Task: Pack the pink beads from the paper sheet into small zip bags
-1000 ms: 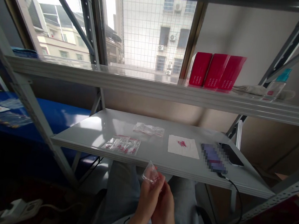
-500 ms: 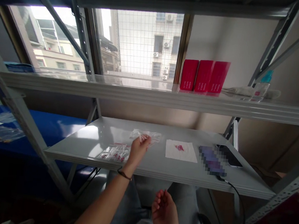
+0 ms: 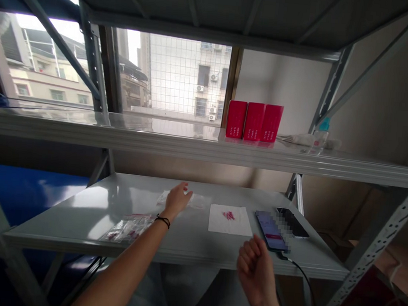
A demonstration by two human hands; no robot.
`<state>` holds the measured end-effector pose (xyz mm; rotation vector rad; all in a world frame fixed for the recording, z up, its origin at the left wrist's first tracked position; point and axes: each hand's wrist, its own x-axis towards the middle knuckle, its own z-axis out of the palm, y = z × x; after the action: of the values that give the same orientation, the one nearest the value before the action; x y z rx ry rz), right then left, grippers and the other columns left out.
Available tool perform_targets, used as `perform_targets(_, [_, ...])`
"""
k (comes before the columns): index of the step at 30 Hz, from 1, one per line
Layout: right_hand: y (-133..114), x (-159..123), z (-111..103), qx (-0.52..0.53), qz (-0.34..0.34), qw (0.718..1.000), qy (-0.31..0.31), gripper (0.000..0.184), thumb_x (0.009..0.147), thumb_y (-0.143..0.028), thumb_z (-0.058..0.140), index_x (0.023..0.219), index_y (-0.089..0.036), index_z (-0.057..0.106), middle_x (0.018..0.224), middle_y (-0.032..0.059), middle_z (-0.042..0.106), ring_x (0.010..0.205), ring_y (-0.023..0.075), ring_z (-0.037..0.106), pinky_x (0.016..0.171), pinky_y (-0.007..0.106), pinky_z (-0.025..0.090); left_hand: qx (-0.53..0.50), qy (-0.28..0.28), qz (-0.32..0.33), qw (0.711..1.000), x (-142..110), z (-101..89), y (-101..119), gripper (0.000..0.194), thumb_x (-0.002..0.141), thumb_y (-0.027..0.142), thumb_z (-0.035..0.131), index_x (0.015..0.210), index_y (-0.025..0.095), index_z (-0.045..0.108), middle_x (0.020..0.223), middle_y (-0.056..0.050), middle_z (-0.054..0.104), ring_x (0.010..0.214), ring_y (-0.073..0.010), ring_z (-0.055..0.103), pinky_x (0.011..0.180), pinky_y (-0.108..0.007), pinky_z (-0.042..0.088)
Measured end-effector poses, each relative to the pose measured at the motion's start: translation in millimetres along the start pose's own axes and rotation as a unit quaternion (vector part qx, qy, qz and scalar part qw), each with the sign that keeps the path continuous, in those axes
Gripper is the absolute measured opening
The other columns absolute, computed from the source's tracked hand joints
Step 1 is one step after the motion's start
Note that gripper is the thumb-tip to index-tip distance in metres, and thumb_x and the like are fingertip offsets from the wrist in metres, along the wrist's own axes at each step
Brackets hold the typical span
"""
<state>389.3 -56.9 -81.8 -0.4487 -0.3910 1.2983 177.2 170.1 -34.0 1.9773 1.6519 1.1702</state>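
Note:
My left hand [image 3: 179,198] is stretched over the shelf with thumb and fingers apart, holding nothing. It hovers at a clear plastic bag [image 3: 197,201] that lies flat, partly hidden behind the hand. Closer to the front edge, left of my forearm, lies a clear zip bag [image 3: 128,226] with small dark red pieces inside. A white paper square [image 3: 231,226] bears a little heap of small pinkish-red pieces [image 3: 228,215]. My right hand [image 3: 256,268] is curled into a loose fist before the shelf's front edge, near a phone [image 3: 272,231]; nothing shows in it.
A second, dark phone [image 3: 293,222] lies beyond the first, from which a black cable [image 3: 301,268] hangs over the edge. Above, an upper shelf [image 3: 176,145] carries red boxes [image 3: 253,121] and a spray bottle [image 3: 321,133]. Metal posts frame both sides.
My left hand has let go of the clear plastic bag, which now lies on the shelf. My right hand has risen and moved right, its fingers curled tighter. The view has shifted.

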Motion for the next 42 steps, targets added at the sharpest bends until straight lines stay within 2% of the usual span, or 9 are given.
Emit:
perform_targets(3, [-41, 41, 7, -0.250, -0.122, 0.960, 0.022, 0.055, 0.092, -0.056, 0.057, 0.062, -0.027, 0.020, 0.054, -0.0122, 0.015, 0.044, 0.0096, 0.010, 0.033, 0.021, 0.018, 0.011, 0.009, 0.055, 0.998, -18, -21.6, 3, 0.019, 0.085, 0.022, 0.064, 0.102, 0.019, 0.070, 0.110, -0.009, 0.075, 0.089, -0.0228, 0.070, 0.088, -0.033, 0.049])
perform_targets(6, [-49, 96, 18, -0.578, -0.160, 0.798, 0.065, 0.052, 0.104, -0.059, 0.027, 0.063, -0.028, 0.020, 0.055, -0.0104, 0.018, 0.044, 0.0102, 0.019, 0.037, 0.021, 0.028, 0.007, 0.005, 0.094, 0.996, -44, -43.7, -1, 0.014, 0.085, 0.026, 0.061, 0.094, 0.021, 0.071, 0.101, -0.004, 0.075, 0.073, -0.0180, 0.068, 0.080, -0.030, 0.051])
perform_targets(9, [-37, 150, 27, -0.686, -0.118, 0.717, 0.048, 0.054, 0.106, -0.052, 0.042, 0.061, -0.023, 0.040, 0.056, -0.0064, 0.037, 0.047, 0.0093, 0.036, 0.046, 0.022, 0.040, -0.015, 0.005, 0.136, 0.991, -68, -64.4, -16, 0.019, 0.088, 0.033, 0.055, 0.093, 0.023, 0.070, 0.099, -0.002, 0.075, 0.074, -0.0170, 0.068, 0.071, -0.027, 0.051])
perform_targets(12, [-21, 185, 27, -0.784, -0.071, 0.617, 0.015, 0.028, 0.102, -0.040, 0.061, 0.091, -0.015, 0.066, 0.087, 0.0024, 0.067, 0.073, 0.0145, 0.063, 0.068, 0.029, 0.057, -0.011, 0.004, 0.159, 0.987, -85, -83.6, -42, 0.023, 0.090, 0.036, 0.051, 0.091, 0.023, 0.070, 0.091, -0.002, 0.074, 0.070, -0.0177, 0.067, 0.064, -0.027, 0.050])
perform_targets(15, [-9, 199, 20, -0.852, -0.041, 0.522, -0.013, 0.026, 0.102, -0.036, 0.064, 0.121, -0.018, 0.065, 0.121, 0.0082, 0.067, 0.100, 0.0208, 0.068, 0.087, 0.040, 0.059, 0.038, -0.022, 0.153, 0.987, -96, -98.1, -71, 0.026, 0.091, 0.036, 0.050, 0.089, 0.023, 0.072, 0.085, -0.004, 0.074, 0.070, -0.0197, 0.067, 0.070, -0.031, 0.053])
perform_targets(22, [-1, 201, 1, -0.930, -0.035, 0.364, -0.049, 0.028, 0.102, -0.037, 0.063, 0.123, -0.018, 0.065, 0.126, 0.0091, 0.066, 0.108, 0.0235, 0.067, 0.094, 0.045, 0.057, 0.174, -0.093, 0.165, 0.966, -113, -99.5, -95, 0.026, 0.090, 0.032, 0.062, 0.110, 0.020, 0.075, 0.117, -0.012, 0.074, 0.117, -0.0331, 0.062, 0.103, -0.045, 0.047])
perform_targets(30, [-1, 198, -9, -0.933, -0.075, 0.345, -0.069, 0.027, 0.102, -0.036, 0.064, 0.120, -0.016, 0.066, 0.123, 0.0089, 0.067, 0.108, 0.0237, 0.067, 0.094, 0.045, 0.057, 0.270, -0.110, 0.143, 0.946, -115, -89.6, -86, 0.024, 0.095, 0.017, 0.052, 0.084, 0.020, 0.073, 0.095, -0.010, 0.073, 0.098, -0.0290, 0.066, 0.090, -0.039, 0.049])
perform_targets(38, [-2, 192, -8, -0.892, -0.122, 0.433, -0.047, 0.023, 0.102, -0.037, 0.064, 0.113, -0.016, 0.068, 0.112, 0.0063, 0.070, 0.096, 0.0201, 0.069, 0.088, 0.041, 0.058, 0.149, 0.033, 0.163, 0.975, -112, -85.1, -87, 0.022, 0.094, 0.024, 0.052, 0.085, 0.023, 0.073, 0.095, -0.009, 0.075, 0.103, -0.0302, 0.065, 0.098, -0.042, 0.049])
perform_targets(42, [-13, 188, 3, -0.855, -0.173, 0.489, -0.007, 0.031, 0.104, -0.037, 0.054, 0.090, -0.013, 0.068, 0.089, 0.0064, 0.070, 0.080, 0.0175, 0.064, 0.076, 0.030, 0.051, -0.061, 0.098, 0.064, 0.991, -113, -83.5, -77, 0.022, 0.088, 0.038, 0.060, 0.092, 0.022, 0.074, 0.098, -0.008, 0.076, 0.096, -0.0276, 0.068, 0.090, -0.039, 0.053])
